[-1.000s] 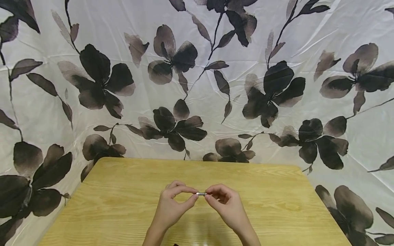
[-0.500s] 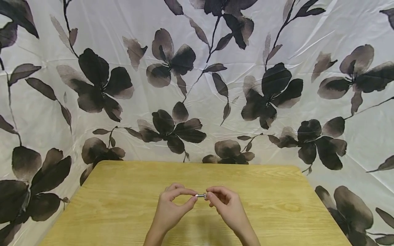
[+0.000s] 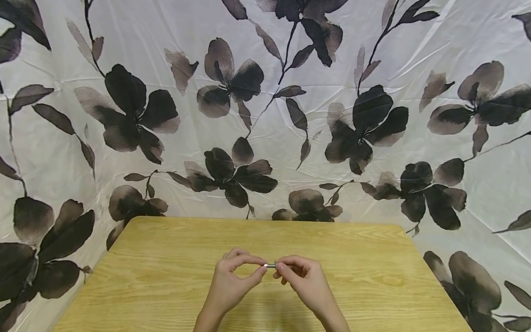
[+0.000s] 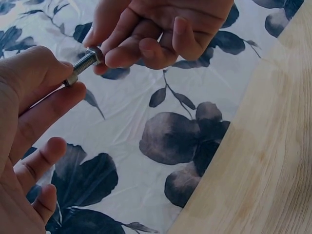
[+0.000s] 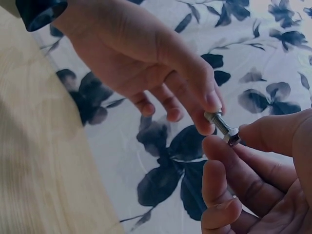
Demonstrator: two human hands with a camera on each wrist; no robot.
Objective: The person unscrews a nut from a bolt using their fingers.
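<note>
A small silver bolt [image 3: 270, 265] is held level above the table between two hands, its threaded shank showing. My left hand [image 3: 233, 281] pinches one end of it between thumb and index finger; those fingertips partly cover that end. At the other end sits a hex nut [image 5: 233, 137], seen against the right fingertips in the right wrist view. My right hand [image 3: 307, 279] has its thumb and index finger around this nut, the other fingers loosely curled. In the left wrist view the bare threads [image 4: 85, 63] run between the two hands.
Below the hands lies a light wood-grain table [image 3: 174, 249] with rounded far corners. A white cloth [image 3: 290, 152] with dark flowers hangs behind it and along both sides. A dark band [image 5: 41, 12] is on the left wrist.
Half a second ago the nut showed more openly beside the right fingertips; now they cover more of it. The left hand keeps its pinch. A dark bit at the bottom edge is out of view.
</note>
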